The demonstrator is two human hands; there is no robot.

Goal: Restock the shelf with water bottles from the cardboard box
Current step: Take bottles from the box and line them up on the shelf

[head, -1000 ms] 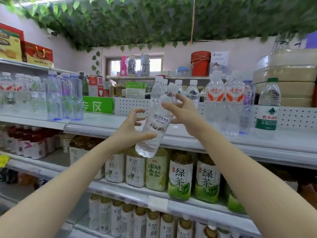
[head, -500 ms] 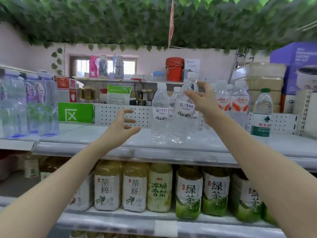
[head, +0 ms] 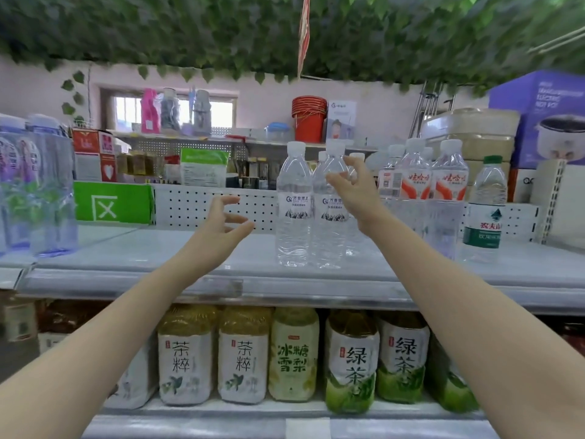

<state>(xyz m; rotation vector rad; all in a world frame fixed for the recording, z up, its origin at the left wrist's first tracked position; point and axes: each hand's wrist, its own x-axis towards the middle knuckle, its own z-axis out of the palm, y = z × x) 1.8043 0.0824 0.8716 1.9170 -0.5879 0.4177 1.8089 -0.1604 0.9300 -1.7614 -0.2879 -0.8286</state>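
Placed bottle [head: 329, 213]: upright on the top shelf [head: 152, 251], near its front edge; long axis vertical, cap up; touching or just beside a twin bottle [head: 293, 210] on its left.
Right grip [head: 356, 188]: level with the placed bottle's shoulder, on its right side; fingers [head: 332, 179] spread and loosely curved, released rather than clenched; whether a fingertip touches the plastic cannot be told.
Left grip [head: 221, 226]: released, holding nothing; hovers over the shelf, well left of the twin bottle.
Deciding relation: the bottle lies left of and just beyond the right grip, by far the nearer of the two; judged free to draw back toward the person without tipping it.
Neighbours: red-labelled bottles [head: 414, 185] just right of the right wrist; green-labelled bottle [head: 482, 223] further right.
Cardboard box: not in view; the next reach probably leaves the shelf.
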